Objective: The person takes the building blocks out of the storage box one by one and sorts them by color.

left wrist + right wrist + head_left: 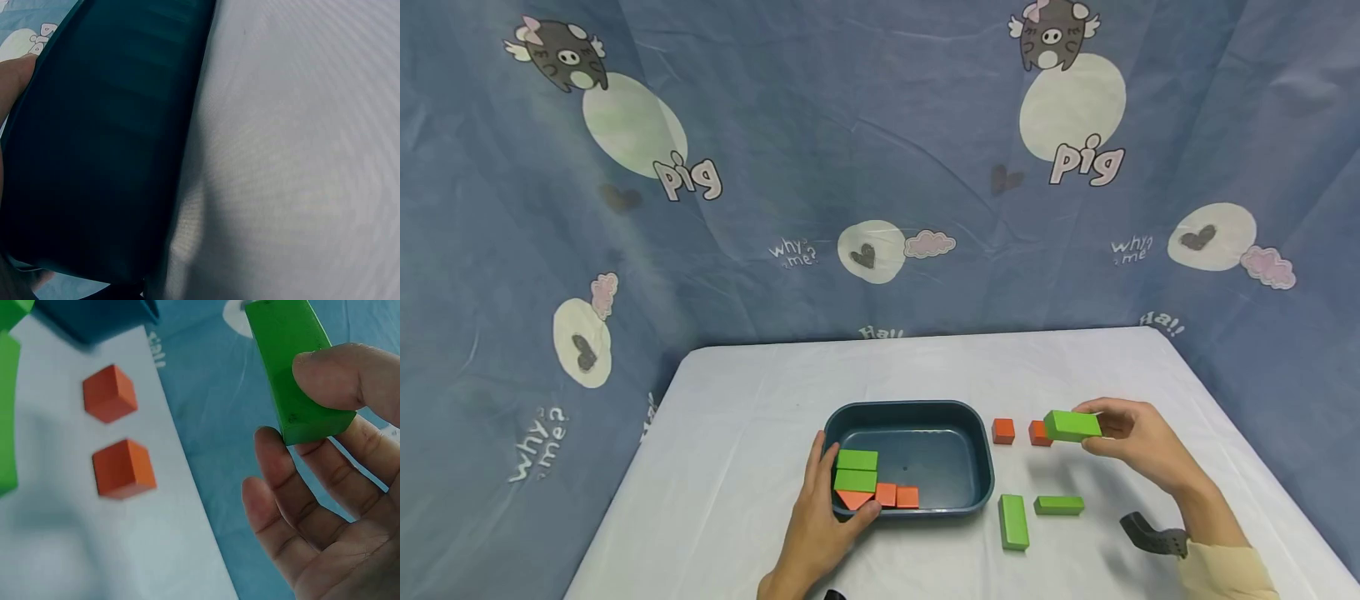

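Note:
A dark blue tub (977, 454) sits on the white table, with two green blocks (856, 470), an orange wedge (857, 498) and two orange cubes (898, 496) inside at its near left. My left hand (823, 508) grips the tub's near-left rim; the left wrist view shows only the tub wall (106, 150) close up. My right hand (1131, 442) pinches a long green block (1072, 425) (290, 369) in the air, right of the tub and above two orange cubes (1003, 431) (111, 392) on the table.
Two more green blocks (1013, 521) (1058, 505) lie on the table (737, 433) in front of the tub's right side. A dark strap (1150, 535) is near my right wrist. A blue printed cloth (880, 167) hangs behind and on both sides.

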The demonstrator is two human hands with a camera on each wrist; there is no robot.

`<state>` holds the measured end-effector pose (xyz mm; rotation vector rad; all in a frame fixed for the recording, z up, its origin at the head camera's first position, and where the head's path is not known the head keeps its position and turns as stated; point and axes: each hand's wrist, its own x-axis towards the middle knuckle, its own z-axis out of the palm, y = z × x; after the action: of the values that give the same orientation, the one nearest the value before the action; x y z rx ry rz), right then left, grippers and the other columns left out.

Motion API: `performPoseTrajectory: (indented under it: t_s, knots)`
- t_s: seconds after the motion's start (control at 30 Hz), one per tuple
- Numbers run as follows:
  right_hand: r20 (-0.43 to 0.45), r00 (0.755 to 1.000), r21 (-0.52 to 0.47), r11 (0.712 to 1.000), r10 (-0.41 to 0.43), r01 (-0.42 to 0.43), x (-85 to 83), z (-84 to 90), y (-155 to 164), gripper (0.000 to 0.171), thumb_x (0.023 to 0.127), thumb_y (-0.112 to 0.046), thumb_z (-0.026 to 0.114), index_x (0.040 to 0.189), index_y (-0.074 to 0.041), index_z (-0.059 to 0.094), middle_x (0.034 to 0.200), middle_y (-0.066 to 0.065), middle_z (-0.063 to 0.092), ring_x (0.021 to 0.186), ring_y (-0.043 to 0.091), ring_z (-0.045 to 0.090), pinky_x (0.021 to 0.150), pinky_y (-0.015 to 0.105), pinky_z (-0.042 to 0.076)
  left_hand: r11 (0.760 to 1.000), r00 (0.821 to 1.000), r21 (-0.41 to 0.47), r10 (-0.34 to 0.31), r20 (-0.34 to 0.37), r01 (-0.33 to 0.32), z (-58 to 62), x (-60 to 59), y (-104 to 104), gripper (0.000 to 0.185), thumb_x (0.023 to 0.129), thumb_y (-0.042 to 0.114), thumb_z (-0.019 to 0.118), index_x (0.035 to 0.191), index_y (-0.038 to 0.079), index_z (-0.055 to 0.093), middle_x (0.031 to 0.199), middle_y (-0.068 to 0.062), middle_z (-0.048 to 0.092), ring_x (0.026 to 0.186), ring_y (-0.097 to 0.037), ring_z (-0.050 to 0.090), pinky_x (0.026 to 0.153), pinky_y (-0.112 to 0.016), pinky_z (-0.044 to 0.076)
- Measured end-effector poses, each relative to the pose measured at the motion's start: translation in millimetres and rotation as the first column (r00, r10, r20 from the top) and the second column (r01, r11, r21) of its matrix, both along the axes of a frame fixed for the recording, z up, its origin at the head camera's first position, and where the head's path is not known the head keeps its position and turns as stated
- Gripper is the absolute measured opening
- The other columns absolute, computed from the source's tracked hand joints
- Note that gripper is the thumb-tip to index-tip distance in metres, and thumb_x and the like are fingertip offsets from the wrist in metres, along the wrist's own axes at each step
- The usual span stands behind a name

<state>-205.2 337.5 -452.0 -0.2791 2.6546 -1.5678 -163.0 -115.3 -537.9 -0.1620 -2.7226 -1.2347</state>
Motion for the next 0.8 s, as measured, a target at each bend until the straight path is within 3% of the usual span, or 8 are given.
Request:
performPoseTrajectory:
  t_s: [0.4, 0.8]
  knots:
    - [0.101, 0.995, 0.004, 1.0, -0.025, 0.024, 20.9, -11.8, 30.4, 0.041, 0.084, -0.001, 0.079, 0.123, 0.004, 0.067, 0.112, 0.015, 0.072, 0.095, 0.02, 0.071, 0.075, 0.031, 0.058, 1.0, 1.0, -0.004, -0.004, -0.006, 0.004, 1.2, -0.3, -1.8, 0.103, 0.08, 0.058, 0.081, 0.157, 0.009, 0.035, 0.17, -0.003, 0.012, 0.143, -0.034, 0.04, 0.106, -0.059, 0.042]
    - [0.15, 0.989, 0.023, 1.0, -0.019, 0.015, 40.1, -27.1, 49.9, 0.041, 0.084, 0.0, 0.079, 0.123, 0.004, 0.068, 0.112, 0.01, 0.072, 0.094, 0.009, 0.068, 0.074, 0.029, 0.056, 1.0, 1.0, -0.014, -0.009, -0.014, 0.009, -0.9, -1.3, 0.6, 0.101, 0.082, 0.057, 0.08, 0.157, 0.007, 0.034, 0.17, -0.005, 0.012, 0.141, -0.036, 0.041, 0.104, -0.061, 0.043]
